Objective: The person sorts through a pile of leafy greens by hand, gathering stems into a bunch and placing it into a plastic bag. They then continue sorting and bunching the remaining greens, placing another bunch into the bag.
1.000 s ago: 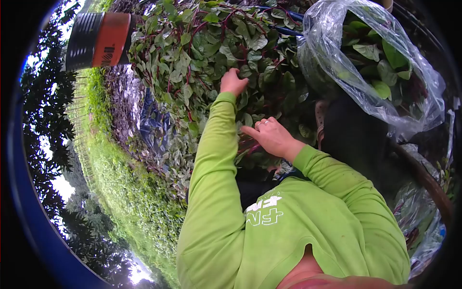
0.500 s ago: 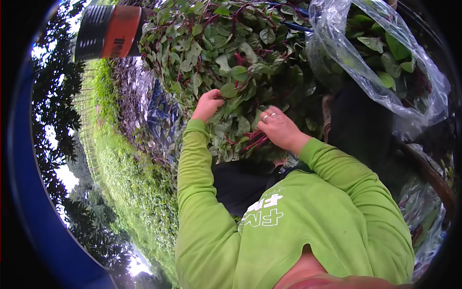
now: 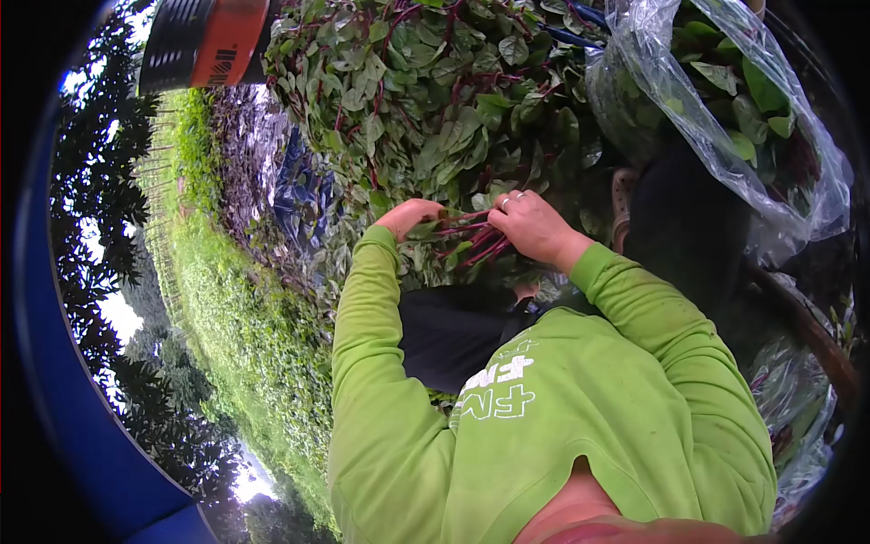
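Observation:
In the head view my right hand [image 3: 536, 228], with rings on a finger, is closed round a bunch of red-stemmed Malabar spinach [image 3: 486, 245]. The cut stems stick out to the left of that hand. Just left of it, my left hand [image 3: 410, 218] has its fingers bent in on a stem of the same greens, beside the stem ends of the bunch. Part of the left fingertips is hidden by leaves. Beyond both hands lies a large heap of Malabar spinach [image 3: 435, 100], green leaves on dark red stems.
A clear plastic bag [image 3: 634, 68] holding more leaves stands at upper right. At upper left is a black and orange drum [image 3: 240, 45]. Blue plastic sheeting [image 3: 299, 190] lies beside the heap. A brown stick or pole [image 3: 807, 331] is at right, near more clear plastic [image 3: 802, 417].
My left hand has moved right and slightly toward me, from the heap's leaves to beside the bunch. My right hand stays nearly in place, and more red stems show at it.

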{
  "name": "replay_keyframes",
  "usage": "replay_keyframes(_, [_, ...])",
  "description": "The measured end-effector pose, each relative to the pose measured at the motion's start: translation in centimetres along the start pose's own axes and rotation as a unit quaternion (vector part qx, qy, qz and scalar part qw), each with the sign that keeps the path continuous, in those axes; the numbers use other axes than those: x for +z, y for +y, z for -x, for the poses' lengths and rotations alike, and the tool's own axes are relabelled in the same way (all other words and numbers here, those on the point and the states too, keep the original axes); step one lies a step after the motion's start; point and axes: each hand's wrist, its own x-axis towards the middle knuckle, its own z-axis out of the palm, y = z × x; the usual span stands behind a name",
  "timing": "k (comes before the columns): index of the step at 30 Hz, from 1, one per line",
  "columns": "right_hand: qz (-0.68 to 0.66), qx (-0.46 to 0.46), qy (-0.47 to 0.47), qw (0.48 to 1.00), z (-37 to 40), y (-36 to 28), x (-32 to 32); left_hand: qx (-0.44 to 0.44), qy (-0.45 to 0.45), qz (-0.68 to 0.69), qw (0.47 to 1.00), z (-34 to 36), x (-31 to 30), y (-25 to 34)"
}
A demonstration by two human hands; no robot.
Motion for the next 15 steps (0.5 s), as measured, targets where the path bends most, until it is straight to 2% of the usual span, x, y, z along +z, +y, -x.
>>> replay_keyframes(1, [-0.025, 0.019, -0.037, 0.999, 0.0, -0.1, 0.0, 0.064, -0.021, 0.029, 0.997, -0.5, -0.4, -1.5])
replay_keyframes(2, [-0.029, 0.015, -0.027, 0.999, 0.0, -0.3, -0.1, 0.127, -0.043, 0.059, 0.989, -1.1, -0.9, -2.9])
replay_keyframes(5, [-0.037, 0.002, 0.003, 0.999, -0.2, -0.6, -0.4, -0.014, 0.021, 0.194, 0.981, -0.4, 0.3, -0.5])
replay_keyframes(7, [-0.039, -0.007, 0.023, 0.999, -0.4, -0.6, -0.5, 0.026, -0.027, 0.199, 0.979, -1.3, -0.4, -1.2])
replay_keyframes(8, [-0.067, 0.021, -0.005, 0.997, -0.3, -0.7, -0.6, 0.047, -0.051, 0.201, 0.977, -2.1, -0.8, -1.3])
replay_keyframes(9, [-0.095, 0.05, -0.033, 0.994, -0.3, -1.2, -1.2, 0.123, -0.018, 0.034, 0.992, -3.3, -1.3, -1.0])
replay_keyframes(10, [-0.1, 0.063, -0.046, 0.992, -0.3, -1.3, -1.2, 0.193, 0.016, -0.133, 0.972, -4.7, -2.0, -0.5])
replay_keyframes(11, [-0.105, 0.076, -0.06, 0.99, -0.3, -1.3, -1.3, 0.256, 0.049, -0.294, 0.92, -5.9, -2.7, 0.0])
replay_keyframes(12, [-0.088, 0.072, -0.058, 0.992, -0.3, -1.2, -1.0, 0.24, 0.181, -0.188, 0.935, -7.6, -2.4, 0.6])
replay_keyframes(13, [-0.07, 0.069, -0.055, 0.994, -0.3, -0.9, -0.5, 0.217, 0.307, -0.077, 0.923, -9.6, -1.7, 1.7])
replay_keyframes(15, [-0.034, 0.064, -0.082, 0.994, -0.3, -0.2, 0.2, 0.208, 0.411, -0.123, 0.879, -13.2, -1.8, 4.9])
